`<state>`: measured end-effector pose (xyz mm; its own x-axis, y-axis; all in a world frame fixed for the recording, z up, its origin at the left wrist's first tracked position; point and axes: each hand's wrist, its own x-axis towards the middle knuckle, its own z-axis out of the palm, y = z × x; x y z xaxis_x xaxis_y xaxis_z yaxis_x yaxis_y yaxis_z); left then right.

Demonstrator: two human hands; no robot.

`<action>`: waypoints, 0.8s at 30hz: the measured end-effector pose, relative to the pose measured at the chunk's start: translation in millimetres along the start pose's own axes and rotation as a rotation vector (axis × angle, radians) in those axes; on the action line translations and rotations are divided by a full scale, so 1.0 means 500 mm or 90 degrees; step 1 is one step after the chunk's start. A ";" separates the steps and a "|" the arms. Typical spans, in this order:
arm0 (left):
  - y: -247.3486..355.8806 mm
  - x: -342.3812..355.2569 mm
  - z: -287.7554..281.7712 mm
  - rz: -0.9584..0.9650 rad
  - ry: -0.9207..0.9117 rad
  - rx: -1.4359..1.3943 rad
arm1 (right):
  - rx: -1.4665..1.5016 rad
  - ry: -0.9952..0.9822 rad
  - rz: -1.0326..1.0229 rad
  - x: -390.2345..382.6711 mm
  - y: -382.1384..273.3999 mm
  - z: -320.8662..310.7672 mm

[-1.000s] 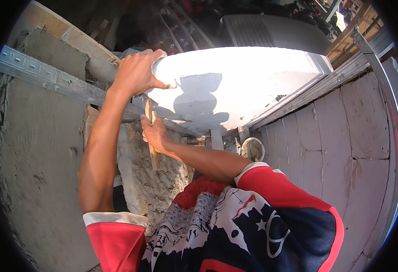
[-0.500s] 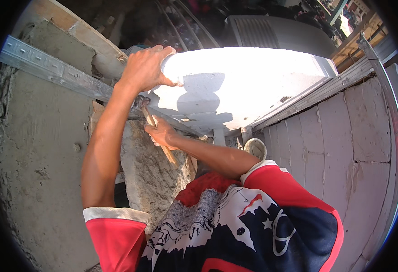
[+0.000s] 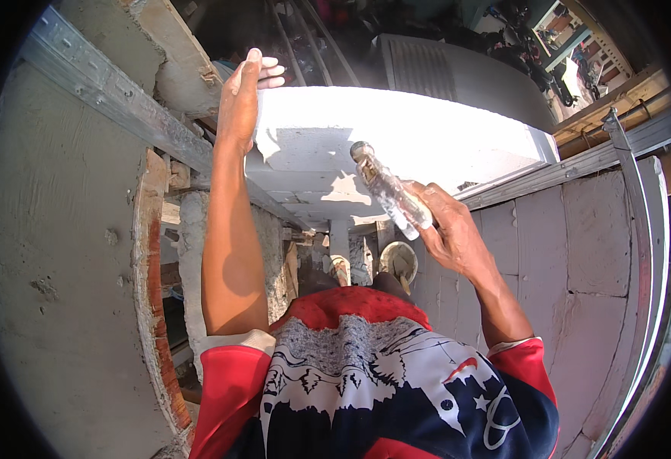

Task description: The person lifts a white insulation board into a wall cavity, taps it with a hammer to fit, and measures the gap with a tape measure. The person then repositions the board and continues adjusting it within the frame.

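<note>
A large white block, dusty and partly in sunlight, lies crosswise before me. My left hand is upright against its left end, palm to the block, fingers stretched out above the edge. My right hand grips a hammer whose dusty metal head is raised over the block's shaded face, round end toward the upper left; most of the handle is hidden by my hand.
Metal channels and rails flank the work, with a grey plastered panel at left and grey blocks at right. A pale bucket stands below. Timber with broken masonry lies underneath; a dark, cluttered area is beyond.
My right hand has swung the hammer up and rightward from beneath the block's left end to above its face. My left hand has shifted higher, its fingers straightened from their curl over the edge.
</note>
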<state>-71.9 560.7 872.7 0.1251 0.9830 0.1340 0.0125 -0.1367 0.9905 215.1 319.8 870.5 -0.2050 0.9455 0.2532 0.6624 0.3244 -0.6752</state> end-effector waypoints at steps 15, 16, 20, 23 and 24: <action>0.022 -0.023 0.035 0.034 0.067 0.254 | -0.302 0.279 0.424 0.014 0.046 -0.318; 0.018 -0.021 0.028 0.029 0.068 0.244 | -0.337 0.217 0.443 0.005 0.063 -0.317; -0.005 -0.012 0.016 0.051 0.052 0.214 | -0.369 0.180 0.390 -0.005 0.061 -0.373; 0.005 -0.014 0.022 0.044 0.085 0.261 | -0.320 0.343 0.471 0.017 0.042 -0.370; 0.004 -0.017 0.020 0.043 0.082 0.256 | -0.316 0.388 0.504 0.017 0.046 -0.362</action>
<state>-62.9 550.6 873.4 0.0137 0.9739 0.2267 0.3974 -0.2134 0.8925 359.0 330.0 982.8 0.7003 0.6634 0.2636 0.6919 -0.5399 -0.4793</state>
